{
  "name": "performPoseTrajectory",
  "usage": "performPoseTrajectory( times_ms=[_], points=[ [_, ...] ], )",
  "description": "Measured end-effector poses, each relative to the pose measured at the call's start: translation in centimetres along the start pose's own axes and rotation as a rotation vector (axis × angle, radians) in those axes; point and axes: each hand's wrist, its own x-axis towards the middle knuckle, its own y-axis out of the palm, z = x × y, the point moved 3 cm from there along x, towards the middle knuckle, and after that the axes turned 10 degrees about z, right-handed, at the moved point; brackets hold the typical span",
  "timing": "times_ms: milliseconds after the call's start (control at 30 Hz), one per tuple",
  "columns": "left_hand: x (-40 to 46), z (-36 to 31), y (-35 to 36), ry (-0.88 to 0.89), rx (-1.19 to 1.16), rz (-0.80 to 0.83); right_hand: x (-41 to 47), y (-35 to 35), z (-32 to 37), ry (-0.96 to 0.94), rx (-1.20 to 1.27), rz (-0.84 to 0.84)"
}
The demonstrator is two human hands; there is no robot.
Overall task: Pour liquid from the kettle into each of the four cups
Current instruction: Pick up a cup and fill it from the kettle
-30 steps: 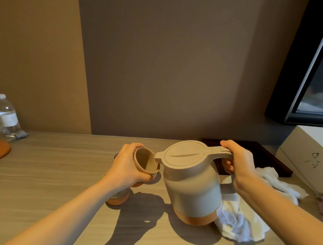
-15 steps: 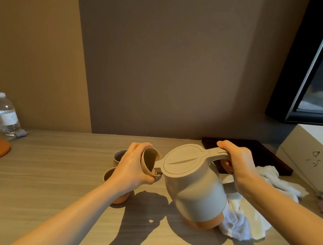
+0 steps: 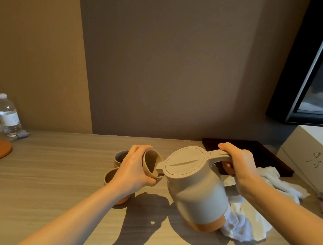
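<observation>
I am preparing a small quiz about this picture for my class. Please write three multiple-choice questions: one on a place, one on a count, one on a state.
1. Where is the water bottle?
A. Far left of the table, near the wall
B. On the dark tray
C. Next to the white cloth

2. How many cups are visible?
A. One
B. Three
C. Five

3. What is the state of the kettle?
A. Upright on the table, untouched
C. Lying flat, lid off
B. Tilted, spout at the held cup

Answers:
1 A: it stands at the table's left end.
2 B: the left hand holds one cup; two cups stand behind it.
3 B: the right hand grips the handle and leans the kettle toward the cup.
</observation>
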Motion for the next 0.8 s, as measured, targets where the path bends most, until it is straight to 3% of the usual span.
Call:
performPoseTrajectory(
  times_ms=[800],
  points=[
    [0.1,1.2,1.0,0.008,-0.032,-0.043,-0.2,0.6,1.4,-0.028,-0.1,0.023]
  ],
)
